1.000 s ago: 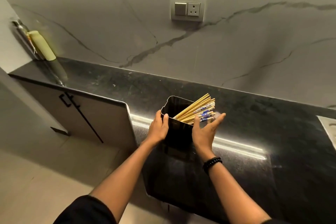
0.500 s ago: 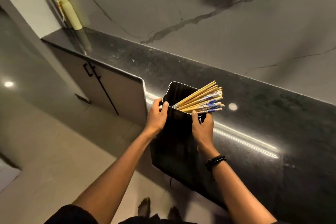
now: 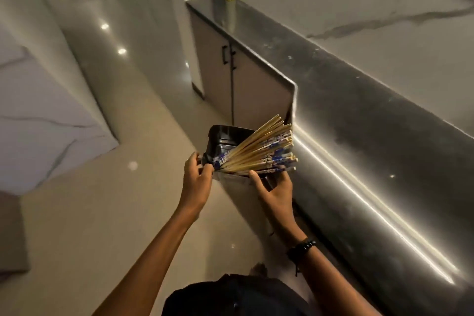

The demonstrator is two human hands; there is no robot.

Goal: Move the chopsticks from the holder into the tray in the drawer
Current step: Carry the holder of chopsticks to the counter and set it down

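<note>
- Holder (image 3: 225, 140): black, held in the air off the surface (image 3: 359, 115), tipped with its mouth toward 2 o'clock. It sits just left of the surface's corner edge, over the floor (image 3: 102, 213).
- Chopsticks (image 3: 261, 151): still in the holder, fanned out. Long axis runs from about 8 o'clock (ends gathered at the left hand) to 2 o'clock (free tips spread near the surface edge). Blue-patterned ends show at both extremes of the fan.
- Left hand (image 3: 196, 177): at 8 o'clock of the bundle, fingers curled and closed on the holder's near-left edge, where the chopstick ends converge. It carries the holder; whether it also pinches the sticks I cannot tell.
- Right hand (image 3: 277, 188): at 5 o'clock of the fan, palm up, fingers spread wide, cupped under the holder's lower right side beneath the tips. Supporting from below rather than clamping.
- Key relation: the bundle lies ahead of both hands, between them, its axis slanting up and right. The right hand is nearer the free tips; the left is nearer the gathered ends.
- Drawer and tray: not in view. Only closed cabinet doors (image 3: 230, 77) show at 12 o'clock.
- Judgement: transfer not begun; the holder is being carried. With the holder tipped, the sticks may slide out toward 2 o'clock.
</note>
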